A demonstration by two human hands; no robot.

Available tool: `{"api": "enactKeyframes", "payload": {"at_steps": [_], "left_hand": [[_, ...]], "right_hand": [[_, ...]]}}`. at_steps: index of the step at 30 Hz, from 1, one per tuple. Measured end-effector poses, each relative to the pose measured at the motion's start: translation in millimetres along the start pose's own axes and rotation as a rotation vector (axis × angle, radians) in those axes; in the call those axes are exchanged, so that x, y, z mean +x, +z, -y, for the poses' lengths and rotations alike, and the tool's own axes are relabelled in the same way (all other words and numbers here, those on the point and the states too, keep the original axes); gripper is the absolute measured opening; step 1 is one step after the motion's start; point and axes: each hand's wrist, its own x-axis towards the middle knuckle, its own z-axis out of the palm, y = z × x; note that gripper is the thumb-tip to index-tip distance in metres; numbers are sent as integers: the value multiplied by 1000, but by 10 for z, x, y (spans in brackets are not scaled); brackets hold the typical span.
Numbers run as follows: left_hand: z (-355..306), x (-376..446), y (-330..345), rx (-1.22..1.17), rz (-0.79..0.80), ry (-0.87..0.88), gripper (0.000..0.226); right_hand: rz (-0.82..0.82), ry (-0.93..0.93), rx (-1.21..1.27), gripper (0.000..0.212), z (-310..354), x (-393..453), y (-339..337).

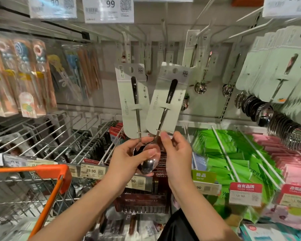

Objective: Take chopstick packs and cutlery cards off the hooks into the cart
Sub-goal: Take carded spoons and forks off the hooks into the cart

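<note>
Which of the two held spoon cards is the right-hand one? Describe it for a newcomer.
Start at the two bare hands mid-frame, in front of the hook wall. They fan two pale green spoon cards upward; the right hand pinches the pale green card leaning right, whereas its neighbour, the more upright pale green card, stands left.

Two spoon cards (149,100) side by side before the hooks (162,30), cart (47,173) lower left, chopstick packs (19,79) hanging left

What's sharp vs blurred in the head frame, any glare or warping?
Head view: two spoon cards and both hands sharp at centre; chopstick packs at left and hanging spoons at right smeared; glare on the held spoon bowl; wide-angle bending of hooks toward the edges.
</note>
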Motion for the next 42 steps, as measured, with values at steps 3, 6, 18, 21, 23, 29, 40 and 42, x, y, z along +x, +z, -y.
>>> {"api": "enactKeyframes", "payload": {"at_steps": [3,6,18,21,23,29,40,42], "left_hand": [[-24,7,-8,73,-2,49,29],[-38,5,-8,30,15,19,21],[-84,3,-15,-19,-7,48,14],[-71,21,-29,6,-25,73,14],[-69,29,-32,9,-24,83,15],[-49,25,-45,17,-2,83,16],[-5,75,-104,85,-13,105,14],[6,81,-109,83,8,90,15]], "right_hand": [[-61,-43,75,20,62,1,-7],[-115,-143,136,20,203,26,-32],[-191,-207,305,22,525,380,-20],[-206,-207,298,22,509,441,-12],[-219,-192,263,23,466,481,9],[-284,-78,202,22,380,728,56],[-187,349,-38,31,-154,605,185],[-117,399,-8,34,-97,540,212]]}}
